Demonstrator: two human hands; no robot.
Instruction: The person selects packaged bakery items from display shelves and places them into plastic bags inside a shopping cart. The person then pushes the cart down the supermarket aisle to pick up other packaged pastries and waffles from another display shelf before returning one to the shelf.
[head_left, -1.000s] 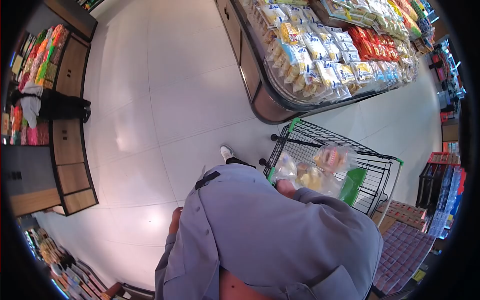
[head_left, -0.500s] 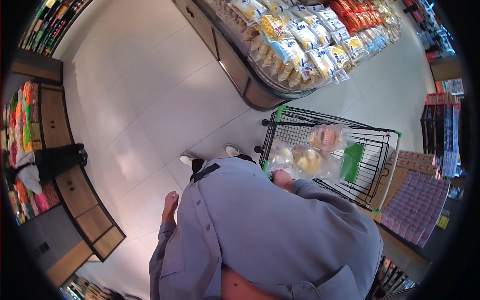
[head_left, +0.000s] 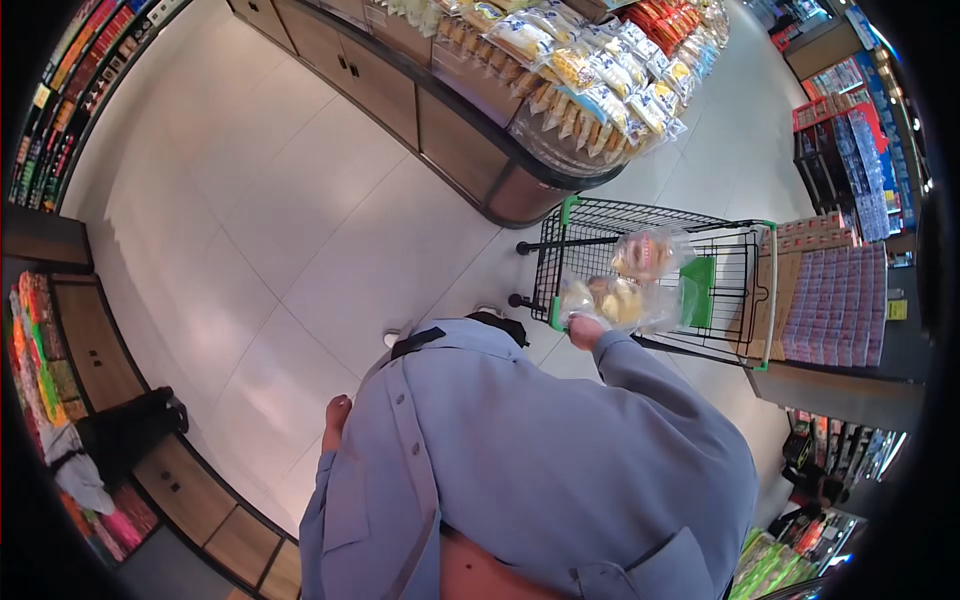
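Note:
My right hand (head_left: 586,333) is closed on the near corner edge of a black wire shopping cart (head_left: 740,290) with green corner pieces. Clear plastic bags (head_left: 618,302) holding pale yellow and brown items lie in the basket, close to that hand. Another clear bag (head_left: 645,255) with brownish contents and a reddish label sits beyond them. On the other side of my grey-blue shirt, my left hand (head_left: 338,411) hangs low over the floor, loosely open and touching nothing; its fingers are small and partly foreshortened.
A rounded display counter (head_left: 500,150) piled with packaged snacks stands ahead, close to the cart. Stacked boxes (head_left: 835,305) line the right side. At left, a person in dark trousers (head_left: 125,430) is beside colourful goods on a wooden cabinet (head_left: 95,350).
The surroundings have rotated in view, and the counter has shifted left. My right hand and the near end of the cart appear slightly farther right; the hand stays on the cart.

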